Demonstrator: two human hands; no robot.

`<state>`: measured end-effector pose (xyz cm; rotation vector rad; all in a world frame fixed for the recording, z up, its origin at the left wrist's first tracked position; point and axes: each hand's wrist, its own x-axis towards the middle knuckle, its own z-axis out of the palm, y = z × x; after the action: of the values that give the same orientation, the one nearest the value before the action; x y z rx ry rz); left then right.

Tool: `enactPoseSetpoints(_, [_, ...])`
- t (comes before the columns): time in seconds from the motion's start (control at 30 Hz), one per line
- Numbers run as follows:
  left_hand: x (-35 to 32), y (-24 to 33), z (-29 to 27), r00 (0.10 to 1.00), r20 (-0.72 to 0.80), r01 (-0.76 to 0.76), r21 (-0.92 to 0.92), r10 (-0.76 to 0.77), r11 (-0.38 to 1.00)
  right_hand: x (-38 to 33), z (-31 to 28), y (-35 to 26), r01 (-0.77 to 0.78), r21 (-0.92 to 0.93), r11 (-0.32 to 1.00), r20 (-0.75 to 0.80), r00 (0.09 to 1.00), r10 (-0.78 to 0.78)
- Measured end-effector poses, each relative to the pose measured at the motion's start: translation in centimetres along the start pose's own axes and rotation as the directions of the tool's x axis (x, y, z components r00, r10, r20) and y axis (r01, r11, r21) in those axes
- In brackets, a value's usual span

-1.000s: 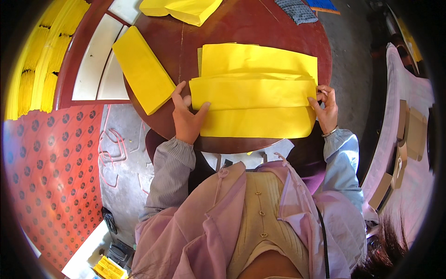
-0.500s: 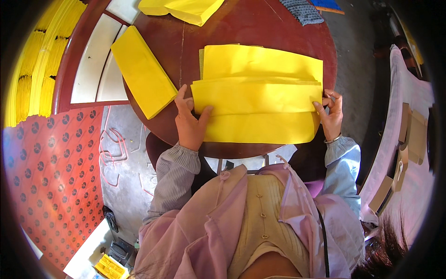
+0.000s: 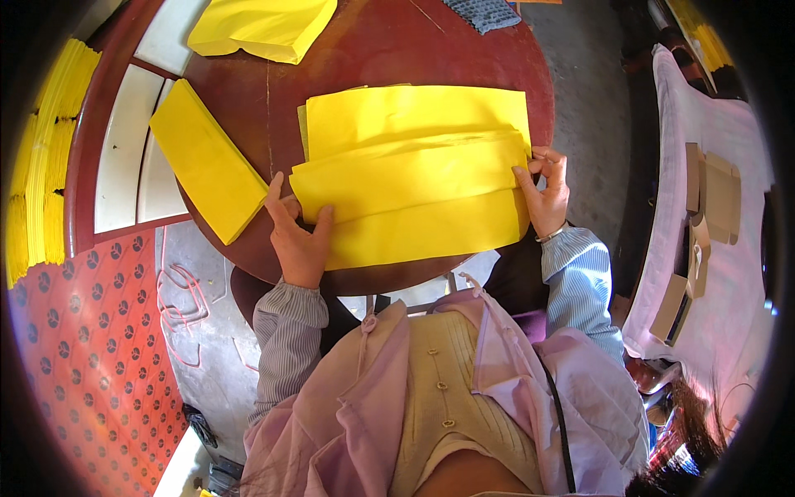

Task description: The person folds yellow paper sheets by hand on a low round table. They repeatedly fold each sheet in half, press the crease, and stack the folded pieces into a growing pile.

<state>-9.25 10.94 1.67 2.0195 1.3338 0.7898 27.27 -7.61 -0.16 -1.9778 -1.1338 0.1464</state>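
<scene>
The left hand (image 3: pixel 296 236) lies flat, fingers spread, pressing the near left end of a large folded yellow paper sheet (image 3: pixel 414 178) on the round dark red table (image 3: pixel 397 41); nothing is clenched in it. The right hand (image 3: pixel 545 192) pinches the sheet's right edge between thumb and fingertips. Just left of the sheet lies 1 folded yellow paper strip (image 3: pixel 205 161), tilted. Farther off, another folded yellow paper stack (image 3: pixel 261 26) rests at the table's far edge.
</scene>
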Motion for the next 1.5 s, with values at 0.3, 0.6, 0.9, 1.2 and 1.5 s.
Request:
enactPoseSetpoints(0.3, [0.0, 0.0, 0.3, 0.996, -0.044, -0.072, 0.052, 0.074, 0.996, -0.3, 0.2, 0.0, 0.031, -0.046, 0.998, -0.005, 1.000, -0.031])
enactPoseSetpoints(0.6, [0.4, 1.8, 0.0, 0.929, 0.038, -0.339, 0.486, 0.368, 0.806, -0.5, 0.5, -0.1, 0.030, -0.039, 0.999, -0.010, 1.000, -0.030])
enactPoseSetpoints(0.9, [2.2, 1.9, 3.8, 0.901, 0.343, -0.277, -0.015, 0.265, 0.961, -0.4, 1.1, -0.4, 0.091, 0.014, 0.996, -0.132, 0.987, -0.088])
enactPoseSetpoints(1.2, [-0.2, 4.8, 9.0, 0.970, 0.240, -0.186, 0.637, 0.038, 0.748, -0.2, 0.4, -1.0, 0.010, 0.004, 1.000, -0.060, 0.998, -0.010])
enactPoseSetpoints(1.5, [0.1, 4.7, 9.1, 0.970, 0.241, -0.173, 0.609, 0.027, 0.774, -0.2, 8.8, -10.9, 0.548, -0.452, 0.704, 0.182, 0.829, -0.529])
